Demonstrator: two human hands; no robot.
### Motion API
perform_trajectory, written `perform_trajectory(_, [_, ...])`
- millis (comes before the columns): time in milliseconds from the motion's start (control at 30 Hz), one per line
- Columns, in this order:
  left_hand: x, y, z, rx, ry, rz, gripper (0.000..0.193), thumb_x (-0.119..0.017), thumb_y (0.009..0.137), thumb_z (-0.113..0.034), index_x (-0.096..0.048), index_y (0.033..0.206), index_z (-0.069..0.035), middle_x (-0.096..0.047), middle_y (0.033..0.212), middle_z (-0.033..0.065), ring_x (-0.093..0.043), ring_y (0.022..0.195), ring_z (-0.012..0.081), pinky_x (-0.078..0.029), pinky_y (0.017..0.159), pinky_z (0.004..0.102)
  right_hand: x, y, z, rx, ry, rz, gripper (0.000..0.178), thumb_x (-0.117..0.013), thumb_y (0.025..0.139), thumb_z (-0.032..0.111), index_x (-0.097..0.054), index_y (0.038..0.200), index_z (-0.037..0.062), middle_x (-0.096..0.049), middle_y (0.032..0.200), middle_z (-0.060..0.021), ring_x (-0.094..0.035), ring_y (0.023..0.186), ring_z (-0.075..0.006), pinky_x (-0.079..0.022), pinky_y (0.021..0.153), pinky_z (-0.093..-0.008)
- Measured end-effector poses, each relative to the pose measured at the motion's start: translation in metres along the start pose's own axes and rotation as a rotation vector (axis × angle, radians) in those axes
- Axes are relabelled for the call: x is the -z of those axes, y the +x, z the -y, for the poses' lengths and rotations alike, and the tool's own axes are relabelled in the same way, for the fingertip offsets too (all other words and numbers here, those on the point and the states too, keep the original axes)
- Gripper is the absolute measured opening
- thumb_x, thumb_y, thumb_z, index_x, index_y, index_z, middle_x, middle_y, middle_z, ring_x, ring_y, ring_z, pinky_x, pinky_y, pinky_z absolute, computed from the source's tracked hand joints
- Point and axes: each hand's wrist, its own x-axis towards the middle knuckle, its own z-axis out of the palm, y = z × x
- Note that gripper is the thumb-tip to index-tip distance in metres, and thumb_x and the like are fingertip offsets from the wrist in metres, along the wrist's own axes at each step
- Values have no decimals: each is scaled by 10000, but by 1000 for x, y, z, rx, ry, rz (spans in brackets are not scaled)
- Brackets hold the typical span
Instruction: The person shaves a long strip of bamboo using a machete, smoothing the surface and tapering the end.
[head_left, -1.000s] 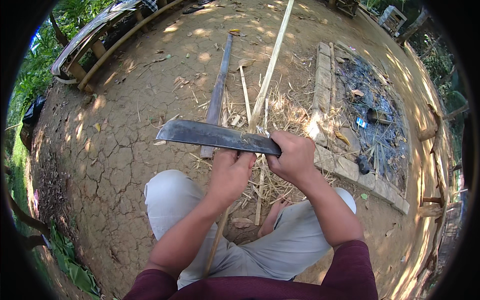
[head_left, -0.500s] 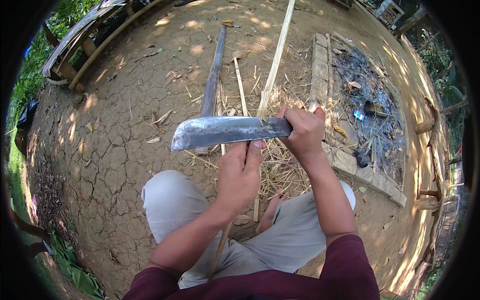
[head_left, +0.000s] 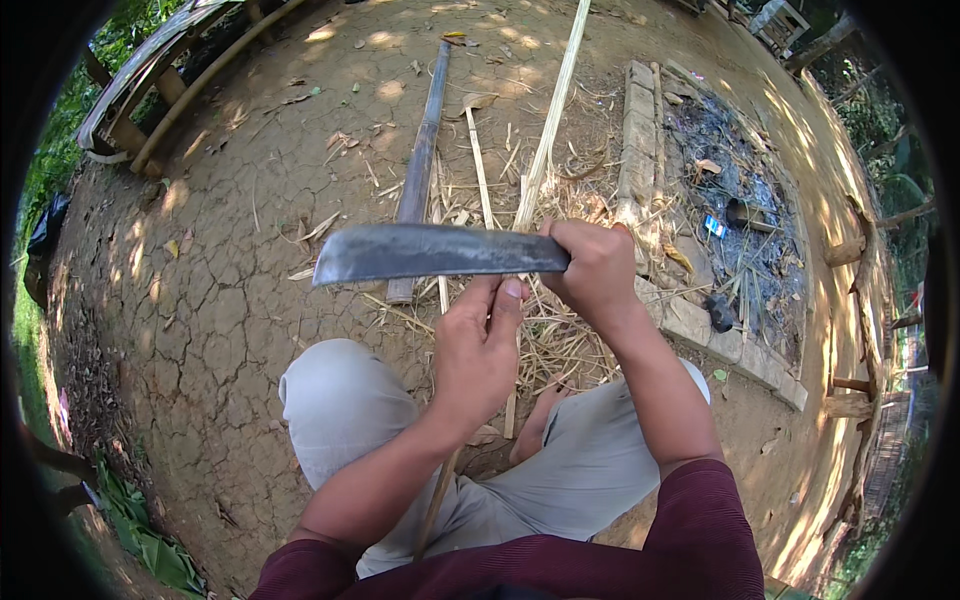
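Note:
My right hand is wrapped round the handle of a machete, whose broad dark blade lies nearly level and points left, slightly blurred. Just beneath the blade, my left hand is closed, thumb and fingers pressed together and pointing up. A thin bamboo strip runs from my lap up under my left wrist into that hand; its upper end is hidden behind the hand and blade. Pale bamboo shavings litter the ground beyond my hands, near my bare foot.
A dark bamboo pole and a long pale split bamboo length lie ahead on cracked earth. To the right, a brick border surrounds an ash bed. A low bamboo-framed structure stands far left.
The machete has slid left and slightly up, its tip swinging further out over the ground, with my right hand following. My left hand has stayed almost in place.

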Motion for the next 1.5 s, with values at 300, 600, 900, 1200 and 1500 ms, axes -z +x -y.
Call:
perform_trajectory(300, [-6, -20, 1, 27, -24, 117, 223, -483, 1043, -214, -588, 1044, -17, -453, 709, -63, -327, 557, -6, -264, 483, 187, 9, 22, -77, -97, -296, -164, 145, -715, 747, 223, -630, 686, 122, -619, 598, -57, -625, 528, -261, -461, 482, -389])
perform_trajectory(600, [-11, -29, -1, 92, -93, 146, 224, -474, 1043, -222, -574, 1005, -25, -461, 693, -54, -353, 554, 8, -272, 482, 203, 20, 33, -65, -175, -225, -59, 194, -690, 807, 277, -688, 721, 104, -639, 609, -94, -644, 550, -277, -509, 590, -401])
perform_trajectory(900, [-9, -28, 8, 54, -99, 130, 207, -464, 1049, -227, -552, 1004, -45, -440, 699, -64, -325, 547, -9, -239, 469, 181, 24, 11, -39, 59, -213, -65, 147, -709, 778, 221, -650, 684, 125, -592, 547, -72, -622, 526, -276, -438, 506, -388])
perform_trajectory(1200, [-29, -77, -17, 135, -256, 308, 230, -462, 1051, -242, -548, 1022, -31, -430, 685, -63, -308, 528, -2, -227, 455, 181, 66, 6, -247, -1015, -263, -204, 455, -651, 848, 383, -711, 890, -66, -689, 881, -284, -668, 880, -448, -523, 796, -470])
perform_trajectory(1500, [-17, -23, -14, 306, -350, 175, 249, -449, 1036, -230, -574, 1105, -26, -472, 700, -20, -324, 495, 32, -258, 441, 185, 82, 19, -110, -767, 72, 7, 338, -657, 851, 292, -681, 758, -32, -627, 614, -157, -644, 570, -279, -471, 564, -403])
